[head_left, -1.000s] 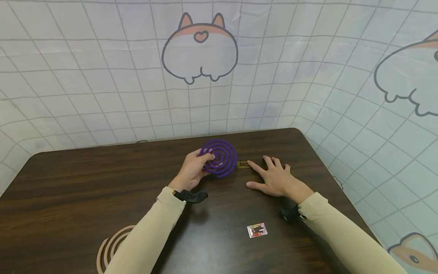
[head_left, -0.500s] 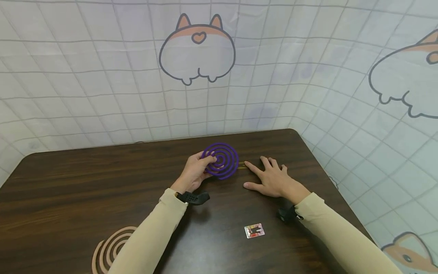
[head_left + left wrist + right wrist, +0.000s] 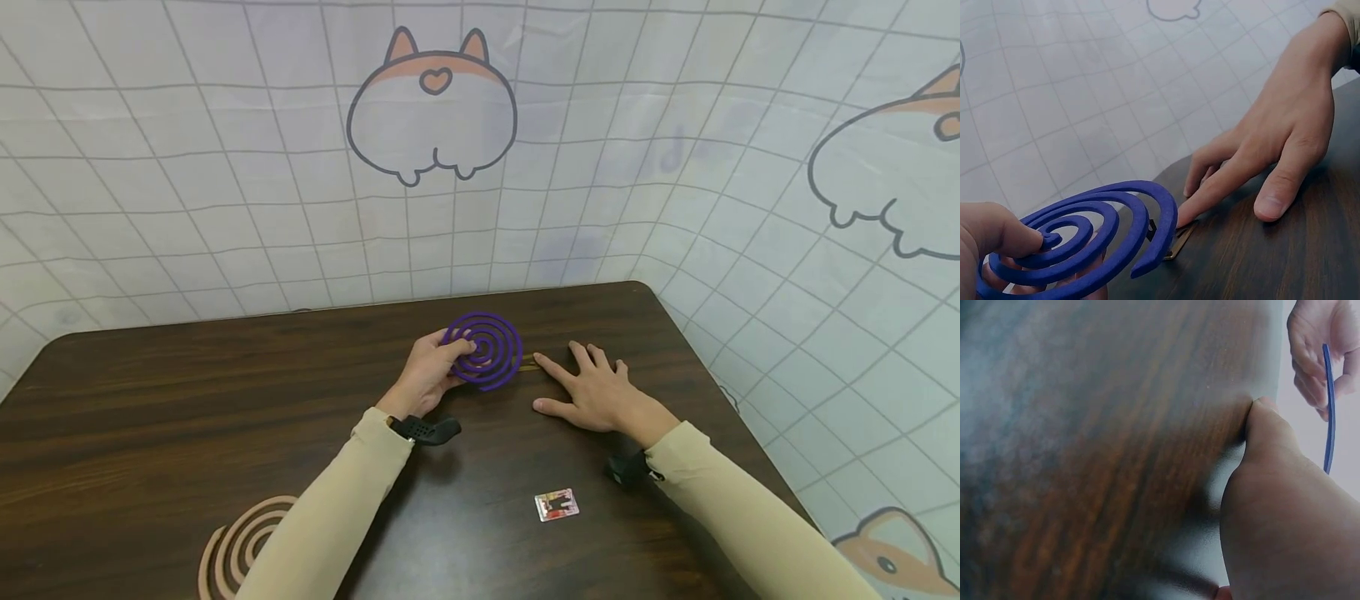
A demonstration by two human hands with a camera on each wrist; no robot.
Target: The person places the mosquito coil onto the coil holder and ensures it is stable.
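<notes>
A purple mosquito coil (image 3: 1165, 219) is pinched near its centre by my left hand (image 3: 425, 377), thumb on top. The coil is tilted above the dark table (image 3: 187, 400). Beside its right edge, a small gold-coloured metal stand (image 3: 1177, 247) lies on the tabletop, with a dark upright part partly hidden by the coil. My right hand (image 3: 600, 393) is spread over the table, and its index fingertip presses the stand. In the right wrist view, the coil (image 3: 1329, 412) shows edge-on in my left hand.
A brown spiral coil (image 3: 207, 560) lies at the front left, partly under my left sleeve. Nearer me than the right hand is a small printed card (image 3: 557, 505). White tile-patterned cloth (image 3: 225, 192) hangs behind the table and along its right side.
The purple coil has shifted slightly right and nearer the metal stand, covering more of it. The right hand stays in place on the stand. The camera view has turned slightly.
</notes>
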